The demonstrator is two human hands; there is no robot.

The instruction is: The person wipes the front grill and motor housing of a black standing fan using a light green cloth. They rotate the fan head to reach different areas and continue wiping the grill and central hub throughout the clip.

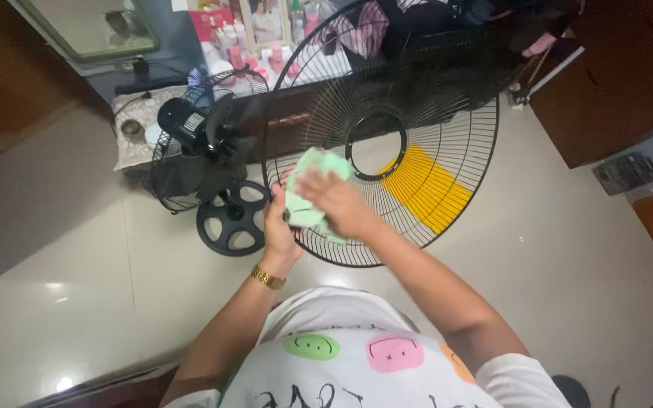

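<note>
I hold a round black wire fan grille [432, 136] upright in front of me. My left hand [277, 227], with a gold watch on the wrist, grips the grille's left rim. My right hand [338, 200] presses a light green cloth [313, 177] against the wires near that rim. The cloth is partly hidden under my fingers. A black standing fan [198, 143] with its rear grille, blades and round base stands on the floor just left of the grille.
Behind the grille a yellow mat [428, 189] lies on the pale tiled floor [77, 249]. A dresser with bottles and a mirror [88, 26] stands at the back. Dark wooden furniture [614, 83] is at the right.
</note>
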